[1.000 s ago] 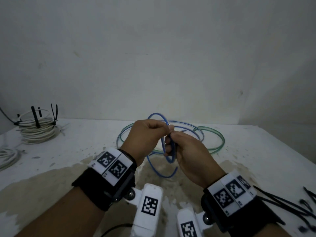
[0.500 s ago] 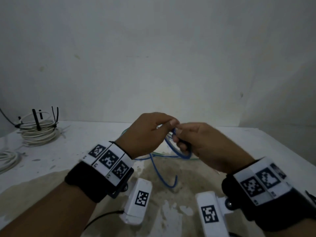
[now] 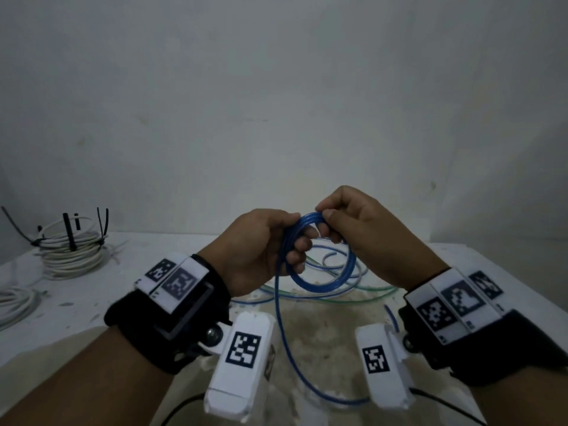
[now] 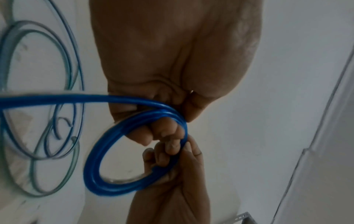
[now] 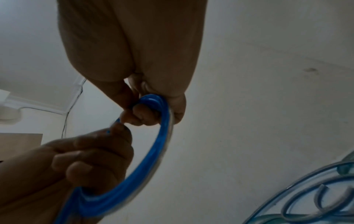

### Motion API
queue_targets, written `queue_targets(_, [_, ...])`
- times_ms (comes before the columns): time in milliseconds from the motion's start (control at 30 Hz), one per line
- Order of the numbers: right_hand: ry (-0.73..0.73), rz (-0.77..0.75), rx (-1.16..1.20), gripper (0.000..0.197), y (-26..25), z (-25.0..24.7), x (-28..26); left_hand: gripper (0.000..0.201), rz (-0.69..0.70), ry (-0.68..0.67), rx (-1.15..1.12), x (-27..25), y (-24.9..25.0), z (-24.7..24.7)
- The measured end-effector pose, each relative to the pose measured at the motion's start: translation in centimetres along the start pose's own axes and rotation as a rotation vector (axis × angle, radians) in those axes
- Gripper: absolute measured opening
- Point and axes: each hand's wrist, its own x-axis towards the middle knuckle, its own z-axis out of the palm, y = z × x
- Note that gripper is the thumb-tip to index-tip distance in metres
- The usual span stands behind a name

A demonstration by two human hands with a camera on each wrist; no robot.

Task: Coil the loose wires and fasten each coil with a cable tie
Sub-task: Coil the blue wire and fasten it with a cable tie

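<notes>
A blue wire [image 3: 319, 284] is wound into a small coil of a few loops, held up above the white table [image 3: 153, 250]. My left hand [image 3: 261, 250] grips the coil's left side, its fingers curled through the loops [image 4: 166, 119]. My right hand [image 3: 347, 222] pinches the top of the same coil between thumb and fingers [image 5: 164, 109]. A loose tail of the blue wire [image 3: 282, 342] hangs down from the coil toward the table. More loose blue and green wire [image 3: 353, 287] lies in wide loops on the table behind the hands.
A coil of white wire [image 3: 70, 250] fastened with black cable ties [image 3: 69, 232] sits at the back left. Another white wire [image 3: 15, 302] lies at the left edge. A brown stain [image 3: 322, 339] covers the table in front of me.
Both hands have risen and the right hand has swung up to the top of the blue coil. The coil has gained a loop and the camera has tilted.
</notes>
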Motion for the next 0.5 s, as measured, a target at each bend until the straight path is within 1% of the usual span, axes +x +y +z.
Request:
queue_targets(67, [0.015, 0.0, 0.009, 0.02, 0.1, 0.2, 0.0, 0.04, -0.005, -0.022, -0.076, 0.0, -0.3, -0.1])
queue_targets(133, [0.023, 0.004, 0.012, 0.019, 0.3, 0.6, 0.0, 0.031, -0.01, -0.038, -0.153, -0.1, -0.5, -0.1])
queue_targets(167, [0.03, 0.009, -0.003, 0.017, 0.4, 0.9, 0.0, 0.029, -0.008, -0.029, -0.179, -0.1, -0.7, 0.0])
queue_targets(233, [0.067, 0.035, -0.083, 0.011, 0.7, 1.6, -0.1, 0.028, 0.013, 0.047, -0.217, 0.0, -1.2, -0.1])
queue_targets(300, [0.199, 0.069, -0.203, 0.016, 1.2, 2.2, -0.4, 0.029, 0.053, 0.147, -0.257, 0.3, -1.7, -0.5])
queue_targets(367, [0.361, 0.052, -0.358, 0.012, 1.2, 2.7, -1.7, 0.033, 0.08, 0.198, -0.311, 0.5, -2.0, -1.3])
queue_targets(400, [0.361, 0.034, -0.447, 0.012, 1.4, 2.9, -2.5, 0.034, 0.087, 0.211, -0.34, 0.5, -2.1, -1.7])
queue_targets(433, [0.264, 0.043, -0.514, 0.012, 1.5, 3.1, -3.5, 0.036, 0.092, 0.22, -0.367, 0.5, -2.3, -2.1])
queue_targets(467, [0.08, 0.082, -0.547, 0.013, 1.5, 3.5, -4.3, 0.035, 0.096, 0.225, -0.391, 0.5, -2.4, -2.4])
queue_targets(500, [-0.132, 0.153, -0.57, 0.018, 1.5, 4.1, -5.1, 0.034, 0.096, 0.221, -0.411, 0.5, -2.5, -2.6])
